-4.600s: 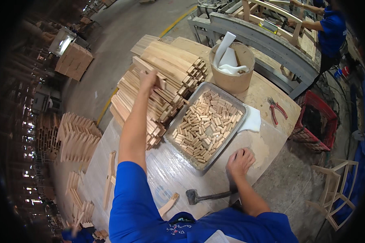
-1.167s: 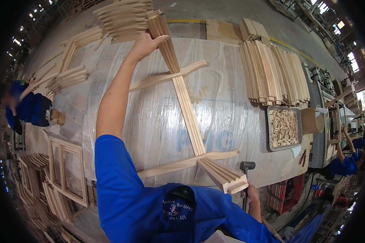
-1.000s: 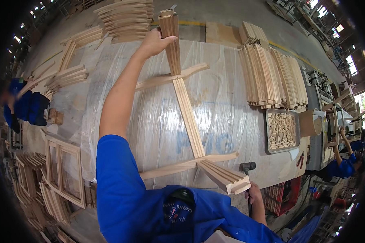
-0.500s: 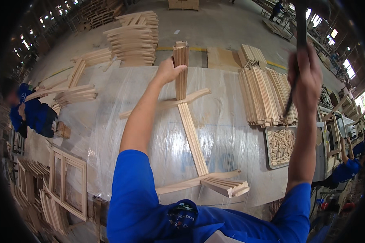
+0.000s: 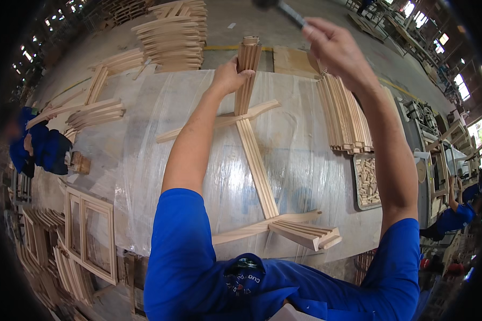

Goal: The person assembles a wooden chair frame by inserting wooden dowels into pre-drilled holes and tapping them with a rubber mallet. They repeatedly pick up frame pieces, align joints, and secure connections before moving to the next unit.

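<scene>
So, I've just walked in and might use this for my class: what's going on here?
The person's left hand grips a grooved wooden piece at the far end of a wooden frame on the table. The right hand holds a mallet raised, its head partly out of view. A similar piece sits unheld at the near end.
</scene>
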{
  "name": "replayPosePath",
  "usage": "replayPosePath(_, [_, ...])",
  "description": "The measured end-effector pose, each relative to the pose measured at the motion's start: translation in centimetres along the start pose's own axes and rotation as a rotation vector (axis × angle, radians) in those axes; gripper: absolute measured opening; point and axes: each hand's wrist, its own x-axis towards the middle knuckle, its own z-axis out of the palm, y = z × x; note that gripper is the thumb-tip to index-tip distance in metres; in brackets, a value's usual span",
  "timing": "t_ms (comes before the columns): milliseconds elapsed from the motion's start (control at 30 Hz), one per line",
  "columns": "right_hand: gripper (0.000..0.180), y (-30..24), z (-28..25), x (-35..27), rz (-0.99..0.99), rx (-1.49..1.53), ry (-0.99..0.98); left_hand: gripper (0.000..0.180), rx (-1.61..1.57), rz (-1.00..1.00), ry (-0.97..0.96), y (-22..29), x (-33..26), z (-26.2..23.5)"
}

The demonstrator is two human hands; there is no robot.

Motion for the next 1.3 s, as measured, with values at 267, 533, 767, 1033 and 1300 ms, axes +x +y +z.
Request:
replayPosePath(267, [0.039, 5.0, 5.2, -0.4, -0.187, -0.413, 0.055, 0.06, -0.024, 0.04, -0.024, 1.1, 0.4, 0.8])
replayPosePath(533, [0.038, 11.1, 0.3, -15.2, 0.229, 0.161, -0.059, 0.065, -0.09, -0.033, 0.059, -0.4, -1.6, 1.6])
replayPosePath(767, [0.027, 24.3, -3.0, -47.8, 0.853, 0.113, 0.256, 0.061, -0.047, -0.328, 0.11, -5.7, -19.6, 13.4])
replayPosePath(1033, [0.03, 24.8, -3.6, -63.8, 1.306, 0.037, 0.533, 0.037, -0.221, -0.676, 0.036, -0.1, -38.5, 17.1])
replayPosePath(1300, [0.044, 33.6, -1.7, -61.4, 1.076, -0.369, 0.751, 0.055, 0.103, -0.203, -0.586, 3.8, -44.1, 14.6])
